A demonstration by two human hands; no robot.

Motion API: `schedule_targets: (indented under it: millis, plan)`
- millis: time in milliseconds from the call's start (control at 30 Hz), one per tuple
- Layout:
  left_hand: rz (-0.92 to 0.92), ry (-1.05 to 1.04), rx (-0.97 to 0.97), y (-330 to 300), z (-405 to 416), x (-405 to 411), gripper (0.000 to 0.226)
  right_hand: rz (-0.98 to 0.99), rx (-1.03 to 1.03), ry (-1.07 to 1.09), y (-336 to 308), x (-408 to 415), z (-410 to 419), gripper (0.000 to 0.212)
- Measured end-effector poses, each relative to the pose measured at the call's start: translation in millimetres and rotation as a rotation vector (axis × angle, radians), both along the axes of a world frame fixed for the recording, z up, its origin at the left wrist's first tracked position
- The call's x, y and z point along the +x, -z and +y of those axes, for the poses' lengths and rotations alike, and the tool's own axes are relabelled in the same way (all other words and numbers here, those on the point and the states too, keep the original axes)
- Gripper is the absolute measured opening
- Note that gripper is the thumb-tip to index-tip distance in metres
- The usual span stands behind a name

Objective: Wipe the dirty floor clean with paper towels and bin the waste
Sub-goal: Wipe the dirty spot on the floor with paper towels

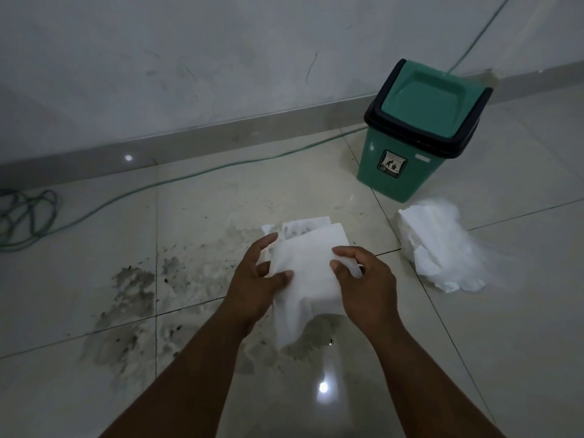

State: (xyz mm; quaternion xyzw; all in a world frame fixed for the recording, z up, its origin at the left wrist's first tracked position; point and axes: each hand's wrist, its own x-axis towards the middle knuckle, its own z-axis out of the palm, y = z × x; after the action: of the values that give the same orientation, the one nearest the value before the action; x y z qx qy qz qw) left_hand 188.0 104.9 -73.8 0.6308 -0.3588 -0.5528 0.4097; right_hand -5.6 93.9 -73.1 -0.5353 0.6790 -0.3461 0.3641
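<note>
Paper towel (pixel 303 273), white and folded, held up over the tiled floor (pixel 79 295) between left hand (pixel 252 279) and right hand (pixel 363 286), fingers (pixel 344 252) of each curled round its side edges, lower end hanging loose, another sheet partly hidden behind it. Grey dirt smears (pixel 132 289) and dark specks spread across tiles below and to the left of the hands. Green swing-lid bin (pixel 420 134) upright near the wall at upper right, a heap of white towels (pixel 442 248) on the floor just in front of it, thin green cable (pixel 177 181) trailing along the skirting to a tangle at far left.
</note>
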Motion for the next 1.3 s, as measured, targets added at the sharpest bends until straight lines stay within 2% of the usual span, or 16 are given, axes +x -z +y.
schedule_targets:
  millis: [67, 167, 267, 400, 600, 767, 867, 967, 1067, 1200, 1300]
  plan:
    - [-0.039, -0.008, -0.011, 6.1, 9.1, 3.6, 0.057, 0.047, -0.035, -0.013, 6.9, 1.3, 5.1, 0.023]
    - [-0.180, 0.042, -0.029, 22.9, 20.6, 4.5, 0.035, 0.133, -0.064, -0.039, 22.4, 0.6, 11.5, 0.031]
    - [-0.339, 0.104, 0.027, 43.0, 30.0, 2.9, 0.028, 0.241, 0.003, -0.098, 42.5, -4.1, 16.6, 0.042]
    - [-0.566, 0.232, 0.033, 61.2, 39.1, 0.5, 0.048, 0.349, 0.092, -0.250, 68.8, -14.1, 23.4, 0.053]
    - [-0.781, 0.490, 0.054, 88.5, 44.4, 2.2, 0.073, 0.442, 0.123, -0.369, 97.2, -20.0, 23.7, 0.058]
    - [-0.876, 0.568, 0.045, 104.1, 45.9, 4.1, 0.076, 0.488, 0.102, -0.429, 114.3, -20.7, 17.0, 0.059]
    - [-0.990, 0.518, -0.025, 102.1, 46.4, 1.6, 0.076, 0.528, 0.093, -0.453, 119.1, -21.0, 14.1, 0.059]
    - [-1.204, 0.441, -0.090, 96.7, 44.7, -3.0, 0.077, 0.677, 0.019, -0.411, 118.0, -22.2, 12.8, 0.066]
    - [-1.253, 0.440, -0.158, 95.7, 43.8, -11.0, 0.078, 0.746, -0.051, -0.342, 117.0, -18.0, 16.3, 0.071]
    - [-1.246, 0.662, -0.273, 104.3, 48.9, -18.2, 0.068, 0.730, -0.191, -0.456, 122.3, -3.0, 30.8, 0.070]
    - [-1.287, 0.891, -0.169, 111.2, 52.8, -18.8, 0.068, 0.749, -0.118, -0.610, 132.2, 0.4, 44.9, 0.071]
